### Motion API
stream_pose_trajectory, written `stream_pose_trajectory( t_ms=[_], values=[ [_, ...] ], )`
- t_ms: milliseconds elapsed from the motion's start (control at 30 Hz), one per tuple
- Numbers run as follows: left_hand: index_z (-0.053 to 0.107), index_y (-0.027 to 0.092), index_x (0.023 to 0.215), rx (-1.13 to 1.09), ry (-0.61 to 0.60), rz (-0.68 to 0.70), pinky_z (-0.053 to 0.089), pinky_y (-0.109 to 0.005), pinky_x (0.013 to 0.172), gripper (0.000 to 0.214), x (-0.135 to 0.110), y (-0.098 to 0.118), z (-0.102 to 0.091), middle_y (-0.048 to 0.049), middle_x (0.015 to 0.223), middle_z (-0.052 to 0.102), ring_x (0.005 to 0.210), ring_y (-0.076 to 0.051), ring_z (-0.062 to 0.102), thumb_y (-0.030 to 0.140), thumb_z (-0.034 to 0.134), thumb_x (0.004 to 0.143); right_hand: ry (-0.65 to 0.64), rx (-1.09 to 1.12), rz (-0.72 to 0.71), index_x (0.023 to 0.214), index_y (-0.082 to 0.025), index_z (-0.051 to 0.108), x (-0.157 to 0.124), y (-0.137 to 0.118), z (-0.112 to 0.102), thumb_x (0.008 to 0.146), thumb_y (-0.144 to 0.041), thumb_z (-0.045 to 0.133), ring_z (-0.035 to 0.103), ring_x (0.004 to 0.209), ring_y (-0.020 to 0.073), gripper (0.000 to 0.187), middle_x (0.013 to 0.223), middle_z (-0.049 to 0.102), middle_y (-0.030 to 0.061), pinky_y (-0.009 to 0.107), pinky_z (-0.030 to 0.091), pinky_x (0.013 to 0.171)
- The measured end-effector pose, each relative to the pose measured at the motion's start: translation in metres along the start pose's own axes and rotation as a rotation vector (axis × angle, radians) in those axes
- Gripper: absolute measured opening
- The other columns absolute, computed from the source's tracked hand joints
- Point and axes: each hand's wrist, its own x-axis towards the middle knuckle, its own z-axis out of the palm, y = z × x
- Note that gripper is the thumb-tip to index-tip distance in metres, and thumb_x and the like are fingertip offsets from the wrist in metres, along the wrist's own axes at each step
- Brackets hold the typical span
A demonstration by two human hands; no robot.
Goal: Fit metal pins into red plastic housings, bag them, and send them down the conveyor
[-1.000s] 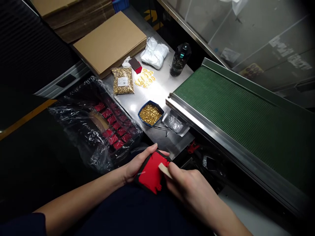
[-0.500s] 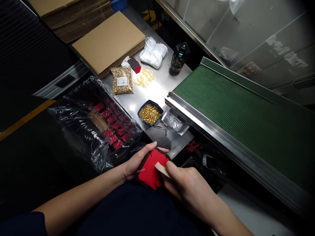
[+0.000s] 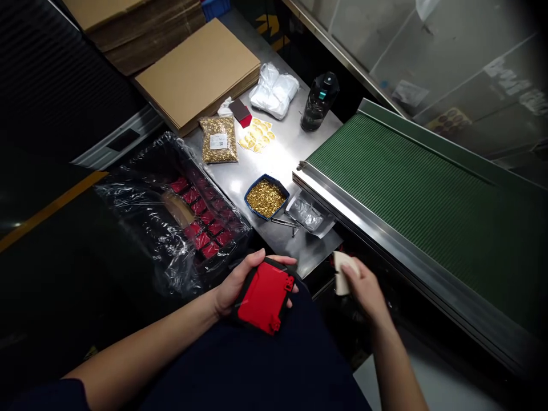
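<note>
One red case [image 3: 263,294] could slip if my left hand [image 3: 232,285], clasping it, loosens; my right hand [image 3: 367,286] pinches a pale pad [image 3: 342,273].

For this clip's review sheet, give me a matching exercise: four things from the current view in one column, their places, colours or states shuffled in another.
Column one:
1. Flat red-and-black piece
2. Pale pad
3. Blue tray
4. Ribbed belt

Column two:
A. Green
B. Held in the right hand
C. Holds small gold-coloured bits
D. Held in the left hand

Right pairs: 1-D, 2-B, 3-C, 4-A
</note>
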Motion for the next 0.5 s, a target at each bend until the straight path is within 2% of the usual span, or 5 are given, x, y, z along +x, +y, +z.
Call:
stream_pose_trajectory(
  t_ms=[67,133,267,400,500],
  values=[
    [0.051,0.011,0.141,-0.013,0.003,0.025,0.055,-0.036,0.072,0.07,-0.001,0.0,-0.002,-0.0243,0.116,0.07,0.092,-0.032,0.073,0.063,0.041,0.095,-0.032,-0.071,0.04,0.096,-0.011,0.068,0.028,0.037,0.028,0.091,-0.056,0.058,0.065,0.079,0.0212,0.046,0.083,0.07,0.0059,0.029,0.051,0.07],
    [0.05,0.011,0.142,-0.027,0.009,0.032,0.055,-0.035,0.073,0.07,-0.001,-0.001,-0.004,-0.0253,0.122,0.069,0.095,-0.032,0.073,0.062,0.04,0.096,-0.056,-0.11,0.065,0.094,-0.011,0.068,0.054,0.062,0.062,0.095,-0.049,0.06,0.066,0.081,0.0199,0.039,0.085,0.069,0.0046,0.032,0.053,0.074],
    [0.048,0.009,0.144,-0.047,0.033,0.044,0.053,-0.037,0.079,0.071,-0.003,-0.005,-0.007,-0.0267,0.128,0.066,0.096,-0.031,0.072,0.062,0.039,0.096,-0.056,-0.185,0.114,0.105,-0.014,0.066,0.1,0.083,0.113,0.098,-0.039,0.06,0.067,0.087,0.0173,0.027,0.1,0.068,0.0035,0.036,0.057,0.08],
    [0.05,0.008,0.141,-0.064,0.082,0.065,0.052,-0.04,0.084,0.07,-0.004,-0.007,-0.005,-0.027,0.127,0.067,0.094,-0.032,0.073,0.061,0.04,0.096,-0.011,-0.269,0.13,0.108,-0.015,0.065,0.125,0.086,0.134,0.095,-0.039,0.063,0.066,0.094,0.0205,0.027,0.103,0.069,0.007,0.039,0.053,0.086],
    [0.054,0.009,0.137,-0.093,0.063,0.07,0.053,-0.04,0.082,0.069,0.0,-0.004,0.009,-0.0263,0.124,0.068,0.092,-0.032,0.074,0.062,0.04,0.095,0.091,-0.319,0.09,0.122,-0.013,0.059,0.122,0.08,0.137,0.088,-0.042,0.066,0.06,0.115,0.0319,0.045,0.117,0.065,0.0175,0.041,0.045,0.095]
  ],
)
